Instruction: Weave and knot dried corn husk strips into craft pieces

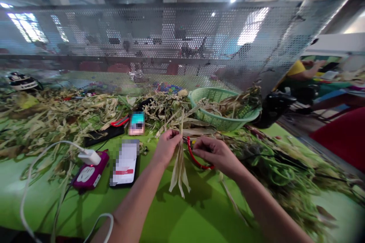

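Note:
My left hand [168, 145] is closed around a bundle of dry corn husk strips [180, 171]. The pale strips hang below the fingers with their ends spread, and thinner pieces stick up above. Just to the right, my right hand [212, 150] is closed, its thumb and fingertips pinched. A red-handled tool [194, 158], perhaps pliers, curves from beside the bundle into this hand. Its working end is mostly hidden near the left fingertips. Under the right wrist, a loose husk strip [232, 197] lies on the green table [182, 224].
A phone [125, 163] and a purple device [91, 171] with a white plug and cable lie left. Husk piles [71, 121] cover the far left. Behind my hands stands a green basket [228, 121]; tangled green fibres [276, 167] lie right. A perforated metal panel [142, 45] rises behind.

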`<act>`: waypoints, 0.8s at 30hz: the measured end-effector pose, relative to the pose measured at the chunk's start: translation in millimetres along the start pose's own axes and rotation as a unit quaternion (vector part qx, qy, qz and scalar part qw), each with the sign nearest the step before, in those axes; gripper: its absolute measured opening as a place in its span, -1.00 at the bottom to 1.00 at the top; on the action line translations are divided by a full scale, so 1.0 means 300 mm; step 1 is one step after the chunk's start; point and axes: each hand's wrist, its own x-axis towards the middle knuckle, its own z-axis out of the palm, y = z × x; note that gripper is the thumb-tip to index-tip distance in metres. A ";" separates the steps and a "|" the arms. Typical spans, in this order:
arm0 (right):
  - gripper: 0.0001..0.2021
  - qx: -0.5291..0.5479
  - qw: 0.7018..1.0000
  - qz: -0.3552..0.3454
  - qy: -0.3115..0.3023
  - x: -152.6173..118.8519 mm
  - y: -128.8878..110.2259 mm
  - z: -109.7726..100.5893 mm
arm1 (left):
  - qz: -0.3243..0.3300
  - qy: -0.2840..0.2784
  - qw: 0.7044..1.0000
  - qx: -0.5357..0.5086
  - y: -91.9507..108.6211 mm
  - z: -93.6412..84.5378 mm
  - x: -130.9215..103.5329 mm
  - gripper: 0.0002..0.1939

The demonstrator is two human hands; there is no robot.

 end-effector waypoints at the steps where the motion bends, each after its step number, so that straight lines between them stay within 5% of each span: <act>1: -0.76 0.013 0.999 0.004 -0.036 -0.002 -0.002 -0.010 | -0.001 0.004 1.000 0.004 0.006 -0.001 0.001 -0.87; 4: -0.68 0.005 0.997 -0.007 -0.072 0.006 0.022 -0.050 | -0.009 0.016 1.000 0.004 0.031 -0.005 0.001 -0.86; 9: -0.73 -0.220 0.970 0.041 0.096 0.039 0.122 -0.095 | -0.024 0.029 0.998 -0.042 0.066 -0.020 0.004 -0.82; 11: -0.84 -0.302 0.948 0.073 0.070 0.044 0.143 -0.082 | -0.019 0.033 0.998 -0.049 0.069 -0.029 0.007 -0.80; 15: -0.75 -0.398 0.912 0.101 0.015 0.040 0.135 -0.019 | -0.009 0.035 0.998 -0.049 0.072 -0.039 0.009 -0.79; 21: -0.60 -0.399 0.909 0.109 0.048 0.032 0.105 -0.006 | -0.022 0.040 0.996 -0.079 0.067 -0.050 0.021 -0.79; 24: -0.56 -0.308 0.941 0.132 0.046 0.035 0.123 -0.032 | -0.016 0.042 0.992 -0.114 0.054 -0.064 0.035 -0.81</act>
